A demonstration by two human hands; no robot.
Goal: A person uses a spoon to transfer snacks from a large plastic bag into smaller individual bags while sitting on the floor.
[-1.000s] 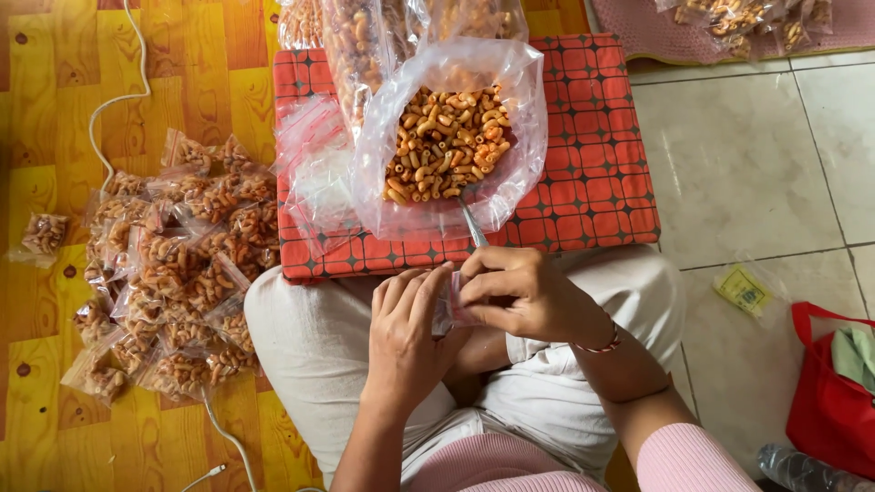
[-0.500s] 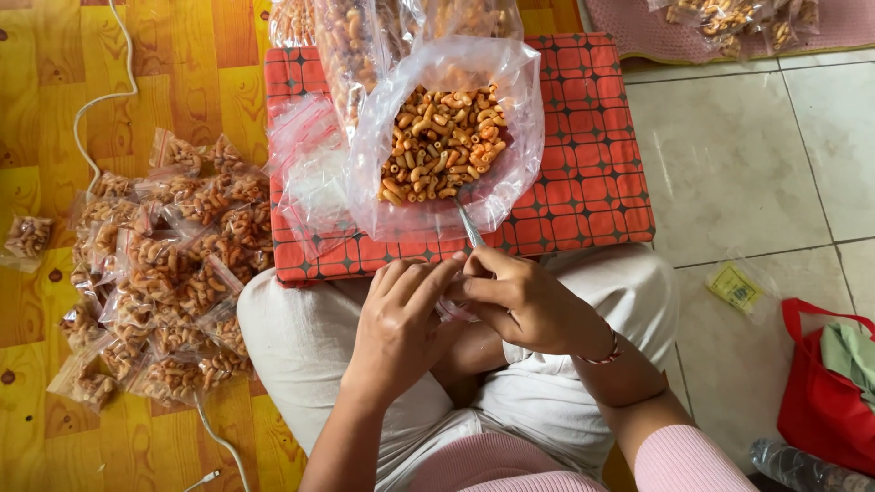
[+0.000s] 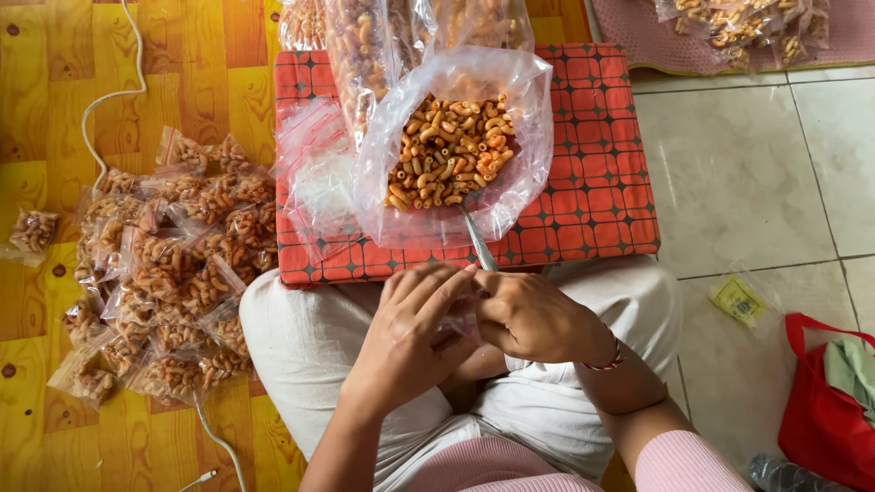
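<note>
I judge this the bag-opening step: my left hand [image 3: 406, 342] and right hand [image 3: 533, 314] each grip-pinch a small clear bag [image 3: 460, 319] (mostly hidden), at six o'clock of the macaroni bag [image 3: 451, 150]; next needs parting.

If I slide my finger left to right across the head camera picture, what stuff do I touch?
White cable → pile of small clear filled snack bags → big open clear bag of orange curly snacks → small yellow packet on grey tiles → red cloth bag.
</note>
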